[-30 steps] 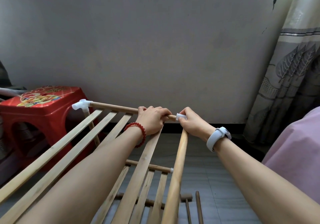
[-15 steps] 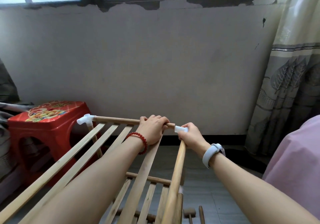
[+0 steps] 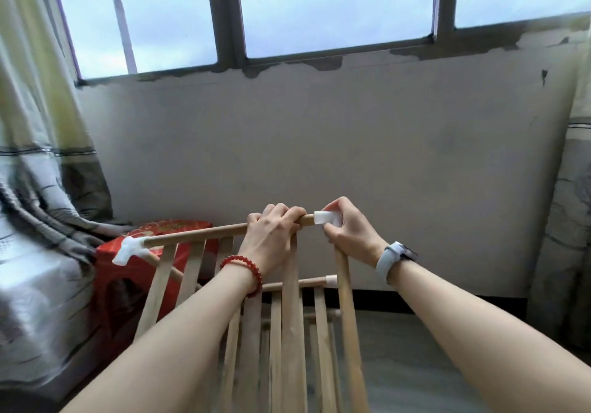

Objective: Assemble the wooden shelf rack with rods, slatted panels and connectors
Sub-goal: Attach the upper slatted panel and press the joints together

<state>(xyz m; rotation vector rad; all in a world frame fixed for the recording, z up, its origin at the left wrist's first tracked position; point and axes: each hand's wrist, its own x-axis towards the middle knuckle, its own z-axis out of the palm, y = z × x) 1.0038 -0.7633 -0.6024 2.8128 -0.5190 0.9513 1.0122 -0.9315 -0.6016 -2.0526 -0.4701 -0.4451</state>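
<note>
The top rod is gripped by the left hand, fingers curled over it. Just beyond those fingertips, at the rod's end, a white connector is pinched by the right hand. Slats hang below both hands.

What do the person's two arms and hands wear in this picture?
Both forearms are bare, with no sleeves and no gloves. The left hand has a bracelet of round red beads at the wrist. The right hand has a pale grey-white band with a dark-edged watch-like face at the wrist. No rings are visible.
</note>
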